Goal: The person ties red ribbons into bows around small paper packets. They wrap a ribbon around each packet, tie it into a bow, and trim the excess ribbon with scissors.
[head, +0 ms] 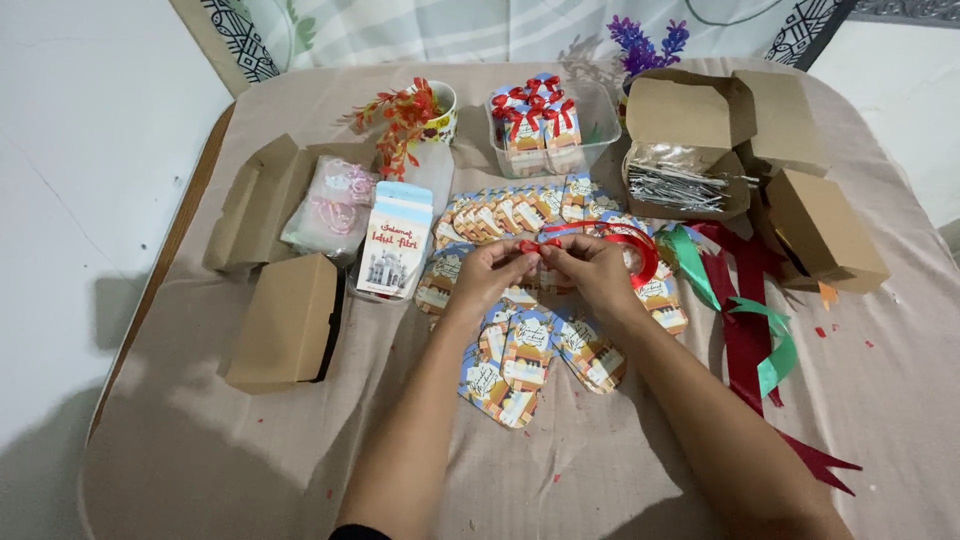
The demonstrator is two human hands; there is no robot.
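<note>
Several ribbon-tied packets (533,122) sit finished in the clear tub (600,130); many printed tags (520,355) lie untied on the table (200,450). Left hand (487,272) and right hand (592,268), fingertips pinched on red ribbon (560,236), above tags.

A red ribbon (610,238) is seen — green ribbon (775,350) beside it — over a beige tablecloth (250,460); brown boxes (285,320), purple flowers (645,45).

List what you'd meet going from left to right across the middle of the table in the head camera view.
Closed brown box → stack of printed cards in a clear holder → left hand → right hand, both pinching a red ribbon → green ribbon → brown box at the right edge.
</note>
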